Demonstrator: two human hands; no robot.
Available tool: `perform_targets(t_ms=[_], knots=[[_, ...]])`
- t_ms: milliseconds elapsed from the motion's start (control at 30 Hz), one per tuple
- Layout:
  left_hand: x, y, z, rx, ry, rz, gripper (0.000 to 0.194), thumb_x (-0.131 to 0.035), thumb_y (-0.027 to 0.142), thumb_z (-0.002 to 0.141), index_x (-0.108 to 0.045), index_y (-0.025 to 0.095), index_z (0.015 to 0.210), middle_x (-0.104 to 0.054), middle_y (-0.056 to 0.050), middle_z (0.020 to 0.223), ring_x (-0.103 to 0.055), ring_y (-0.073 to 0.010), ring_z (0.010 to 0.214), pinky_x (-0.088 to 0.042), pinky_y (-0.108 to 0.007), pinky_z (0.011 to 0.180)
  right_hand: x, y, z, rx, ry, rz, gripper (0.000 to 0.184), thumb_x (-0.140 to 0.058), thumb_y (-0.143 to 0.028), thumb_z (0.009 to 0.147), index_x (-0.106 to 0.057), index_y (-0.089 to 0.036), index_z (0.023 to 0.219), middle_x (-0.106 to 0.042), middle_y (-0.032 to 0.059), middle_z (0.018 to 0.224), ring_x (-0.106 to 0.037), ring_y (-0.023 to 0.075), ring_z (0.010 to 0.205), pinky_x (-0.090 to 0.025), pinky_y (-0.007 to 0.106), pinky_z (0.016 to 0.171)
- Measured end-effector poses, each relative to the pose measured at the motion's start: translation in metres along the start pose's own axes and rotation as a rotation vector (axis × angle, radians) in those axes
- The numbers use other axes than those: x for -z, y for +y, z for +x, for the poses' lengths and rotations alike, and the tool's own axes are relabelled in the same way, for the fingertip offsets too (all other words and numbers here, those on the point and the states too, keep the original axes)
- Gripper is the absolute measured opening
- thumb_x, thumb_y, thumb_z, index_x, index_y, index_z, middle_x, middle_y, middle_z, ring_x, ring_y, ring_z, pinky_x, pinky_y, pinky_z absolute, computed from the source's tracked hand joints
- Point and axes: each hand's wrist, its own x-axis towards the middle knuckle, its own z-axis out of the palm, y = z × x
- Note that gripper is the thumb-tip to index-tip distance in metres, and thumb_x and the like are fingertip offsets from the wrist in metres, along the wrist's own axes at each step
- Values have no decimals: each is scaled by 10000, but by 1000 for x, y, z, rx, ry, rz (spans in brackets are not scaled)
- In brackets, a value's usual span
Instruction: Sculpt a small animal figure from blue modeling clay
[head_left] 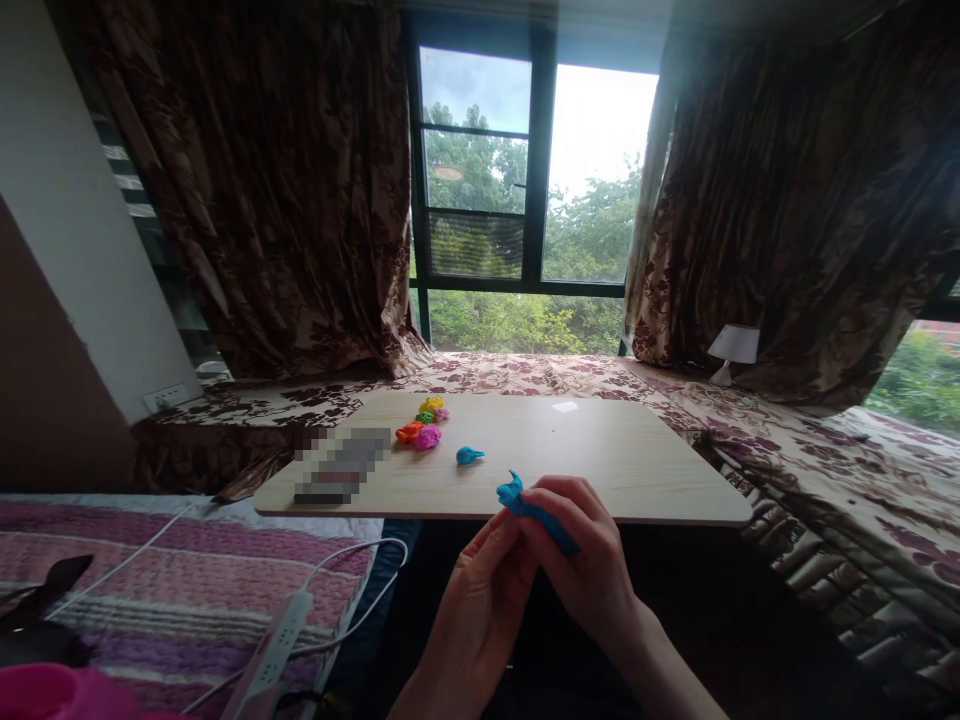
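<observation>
A long piece of blue modelling clay [553,526] is pinched in my two hands just past the table's near edge. Its far end splits into an uneven, curled tip. My right hand [581,545] wraps its fingers over the piece from the right. From the left, my left hand [480,590] presses its closed fingers against the underside near the tip; part of that contact is hidden. A smaller blue clay lump [469,456] with a pointed end lies on the table [600,450], apart from both hands.
Pink clay [428,437], orange clay [409,432], green clay [426,416] and yellow clay [432,404] sit clustered at the table's back left. A blurred-out flat object [345,465] is at the left. A power strip [274,650] and white cable lie on the striped bedding [180,590].
</observation>
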Motion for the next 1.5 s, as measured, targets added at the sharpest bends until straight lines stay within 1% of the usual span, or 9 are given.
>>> perform_targets(t_ms=[333,467,600,800,867,1000,1133,1333,1500], knots=[[2,1,1,-11,9,40,195,-608,46,769,-701,123,921,-707,-72,886,-663,-173,889,-543,-255,797,-1,1,1,-2,-42,-46,210,-567,-155,829,-616,-244,1013,-616,61,986,-552,213,913,-486,372,796],[3,0,2,1,-23,45,175,-610,66,778,-701,122,916,-704,-70,884,-662,-158,861,-541,-247,788,1,3,0,29,-51,-59,252,-543,-155,844,-608,-261,1063,-618,63,998,-555,216,915,-488,377,790],[3,0,0,-43,1,83,170,-629,66,762,-703,121,905,-710,-74,897,-663,-135,804,-542,-221,759,2,2,0,52,-74,-87,298,-527,-141,852,-615,-281,1100,-610,64,1010,-561,213,907,-496,368,769],[-1,3,-1,-63,18,99,196,-642,70,747,-712,129,921,-721,-91,939,-670,-171,872,-540,-231,780,2,-2,3,70,-76,-83,258,-541,-134,842,-638,-281,1030,-609,62,1007,-561,213,901,-493,368,770],[-2,5,0,-67,10,99,203,-642,76,750,-711,131,933,-722,-90,941,-671,-174,875,-541,-233,781,2,-3,2,41,-67,-42,272,-560,-132,828,-618,-279,1049,-604,58,1032,-560,212,925,-490,370,796],[-3,7,-1,-82,13,98,196,-649,82,750,-710,139,927,-727,-80,919,-678,-156,827,-551,-231,758,4,-2,0,-127,-7,96,426,-631,-138,767,-518,-258,1160,-579,59,1099,-571,201,943,-495,358,824],[-6,8,-4,-91,28,87,174,-655,57,737,-717,140,878,-733,-76,888,-681,-148,814,-554,-242,770,8,-1,2,-171,-44,161,276,-591,-119,792,-593,-239,1040,-587,48,1045,-574,191,956,-489,334,833],[-6,6,-6,-142,-17,125,158,-667,115,752,-711,140,902,-731,-75,906,-676,-143,849,-540,-233,805,13,-3,9,-213,-83,231,227,-590,-135,816,-615,-223,1024,-609,37,987,-593,175,919,-486,309,817],[-2,4,-3,-152,11,153,170,-703,161,727,-710,133,895,-733,-66,842,-681,-144,809,-544,-210,747,11,-3,8,-238,-116,295,212,-609,-153,813,-629,-213,1015,-621,43,981,-604,176,900,-492,301,789]])
